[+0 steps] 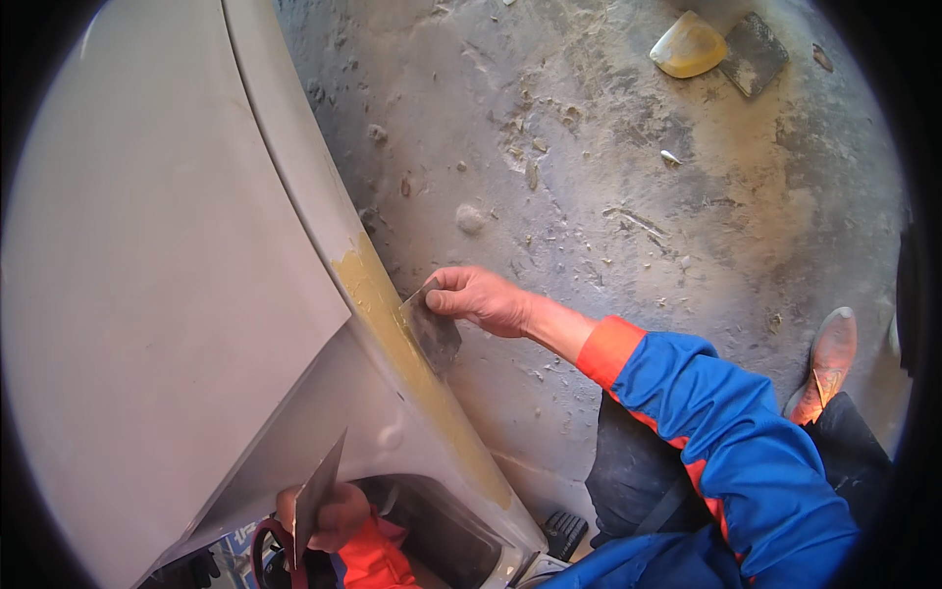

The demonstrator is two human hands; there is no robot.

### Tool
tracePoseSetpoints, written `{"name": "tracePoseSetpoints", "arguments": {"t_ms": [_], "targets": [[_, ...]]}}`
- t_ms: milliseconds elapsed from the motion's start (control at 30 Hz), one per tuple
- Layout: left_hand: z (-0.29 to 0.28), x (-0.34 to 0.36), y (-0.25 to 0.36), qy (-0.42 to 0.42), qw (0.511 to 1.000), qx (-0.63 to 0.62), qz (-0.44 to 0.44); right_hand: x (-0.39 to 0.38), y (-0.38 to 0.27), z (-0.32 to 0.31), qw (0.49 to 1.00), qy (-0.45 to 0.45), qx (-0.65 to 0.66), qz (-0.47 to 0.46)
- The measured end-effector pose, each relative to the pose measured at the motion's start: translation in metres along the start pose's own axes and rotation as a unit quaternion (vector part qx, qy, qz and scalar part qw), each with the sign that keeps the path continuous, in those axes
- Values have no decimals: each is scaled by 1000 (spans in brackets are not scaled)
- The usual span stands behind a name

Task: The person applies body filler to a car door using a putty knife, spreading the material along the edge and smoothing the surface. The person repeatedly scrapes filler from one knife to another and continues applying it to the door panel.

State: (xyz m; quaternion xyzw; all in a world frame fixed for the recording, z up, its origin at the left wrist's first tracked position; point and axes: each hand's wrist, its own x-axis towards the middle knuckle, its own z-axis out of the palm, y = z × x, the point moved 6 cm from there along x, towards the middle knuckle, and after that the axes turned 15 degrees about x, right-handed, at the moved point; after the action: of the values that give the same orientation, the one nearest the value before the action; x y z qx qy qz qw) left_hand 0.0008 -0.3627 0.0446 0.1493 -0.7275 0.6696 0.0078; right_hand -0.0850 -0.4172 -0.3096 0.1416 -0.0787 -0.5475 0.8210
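My right hand (481,299) pinches a thin grey metal putty spreader (432,332), its edge against the outer side of a pale car body panel (177,245). A long streak of yellow-brown filler (392,329) runs along that panel's curved edge, next to the spreader. Lower left, my left hand (339,515) is closed around a second thin metal plate (319,481), which stands tilted with its edge upward. Part of the left fingers lies hidden behind this plate. Whether any filler sits on it, I cannot tell.
On the dusty concrete floor (589,196) lie a yellow-and-white shell-like piece (689,44), a dark flat plate (756,56) and a small white scrap (670,157). A reddish shoe (831,358) stands at the right. Below the panel is a dark opening (442,530) in the bodywork.
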Motion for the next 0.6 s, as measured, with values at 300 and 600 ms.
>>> {"name": "tracePoseSetpoints", "arguments": {"t_ms": [300, 600], "targets": [[-3, 27, 36, 190, 910, 322, 181, 16, -2, 16, 999, -32, -27, -4], [-7, 13, 17, -9, 997, -37, -60, 21, 10, -34, 989, 143, -19, -18]]}}
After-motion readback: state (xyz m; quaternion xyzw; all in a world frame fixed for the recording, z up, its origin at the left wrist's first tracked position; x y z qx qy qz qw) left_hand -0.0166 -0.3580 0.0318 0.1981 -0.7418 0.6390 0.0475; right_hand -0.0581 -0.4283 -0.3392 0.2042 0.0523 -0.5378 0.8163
